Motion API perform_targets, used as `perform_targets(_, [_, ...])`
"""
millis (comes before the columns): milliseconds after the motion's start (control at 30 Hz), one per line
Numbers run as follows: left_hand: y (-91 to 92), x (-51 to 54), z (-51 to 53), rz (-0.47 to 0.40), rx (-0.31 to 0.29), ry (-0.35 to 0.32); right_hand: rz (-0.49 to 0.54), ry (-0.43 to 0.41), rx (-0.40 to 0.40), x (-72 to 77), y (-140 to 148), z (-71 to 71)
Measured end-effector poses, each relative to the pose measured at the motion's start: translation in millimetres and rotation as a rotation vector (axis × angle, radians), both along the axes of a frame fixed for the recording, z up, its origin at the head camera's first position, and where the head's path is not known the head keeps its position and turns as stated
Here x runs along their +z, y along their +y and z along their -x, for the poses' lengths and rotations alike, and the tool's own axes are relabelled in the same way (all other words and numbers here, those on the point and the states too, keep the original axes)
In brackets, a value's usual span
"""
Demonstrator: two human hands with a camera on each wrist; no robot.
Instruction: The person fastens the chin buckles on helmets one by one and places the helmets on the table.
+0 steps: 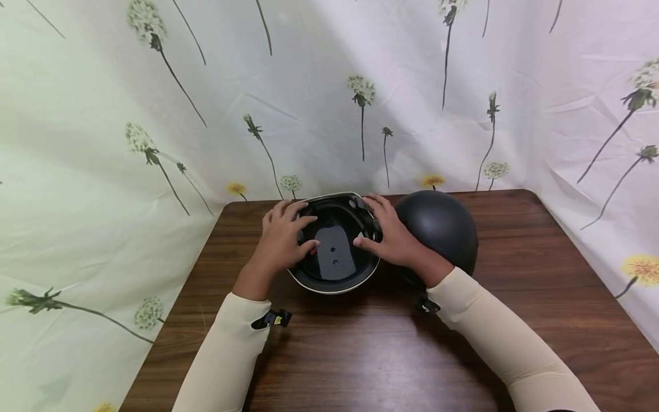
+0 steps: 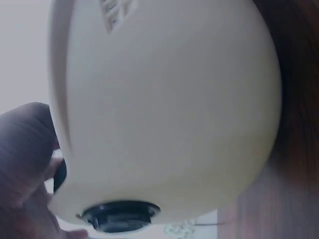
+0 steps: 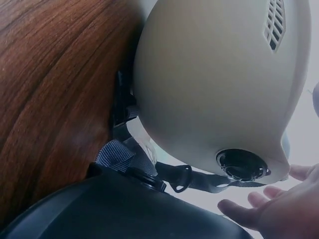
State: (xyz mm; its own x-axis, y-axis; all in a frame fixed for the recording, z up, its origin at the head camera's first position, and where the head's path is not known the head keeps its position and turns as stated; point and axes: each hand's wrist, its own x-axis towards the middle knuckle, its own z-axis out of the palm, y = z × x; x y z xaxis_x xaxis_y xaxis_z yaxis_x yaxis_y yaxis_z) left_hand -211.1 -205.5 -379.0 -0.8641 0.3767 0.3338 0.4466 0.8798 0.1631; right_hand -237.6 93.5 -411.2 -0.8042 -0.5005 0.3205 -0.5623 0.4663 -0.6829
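Observation:
An upturned helmet (image 1: pixel 334 285) rests on the table, its cream shell outside and its black padded lining (image 1: pixel 337 243) facing up. At its left rim is my left hand (image 1: pixel 283 237), fingers spread over the edge and thumb over the inside. My right hand (image 1: pixel 391 234) lies at the opposite rim, fingers extended and thumb reaching over the opening. In the right wrist view, black straps (image 3: pixel 194 178) and a round black disc (image 3: pixel 241 164) show beside the cream shell (image 3: pixel 214 89). The left wrist view shows the shell (image 2: pixel 169 109) blurred, with fingers (image 2: pixel 25 149) by its rim.
A second helmet, matte black (image 1: pixel 440 226), sits dome up just right of the cream one, partly behind my right forearm. The brown wooden table (image 1: pixel 340 355) reaches back to a pale curtain (image 1: pixel 319 126) printed with dandelions. A strap (image 3: pixel 119 154) lies by the black helmet.

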Motion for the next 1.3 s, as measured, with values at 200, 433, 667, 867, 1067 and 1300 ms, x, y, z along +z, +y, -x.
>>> perform_targets(200, [4.0, 1.7, 7.9, 0.063, -0.014, -0.093, 0.011, -0.070, -0.005, 1.3, -0.3, -1.3])
perform_targets(433, [-1.9, 1.1, 12.5, 0.125, -0.083, 0.011, 0.043, -0.097, 0.021, 1.0, 0.4, -5.2])
perform_targets(667, [-0.8, 3.7, 8.5, 0.152, -0.007, -0.086, 0.032, -0.076, 0.022, -2.1, 2.7, -4.1])
perform_targets(867, [-4.8, 0.3, 10.3, 0.125, 0.075, -0.160, 0.021, -0.114, 0.014, -2.5, 2.1, -6.5])
perform_targets(1067, [-12.2, -5.2, 14.1, 0.026, 0.076, -0.227, 0.039, -0.111, 0.024, -3.6, 2.8, -7.2])
perform_targets(1300, [-20.1, -11.9, 19.3, -0.083, 0.032, -0.301, 0.041, -0.119, 0.025, -7.8, 3.5, -7.3])
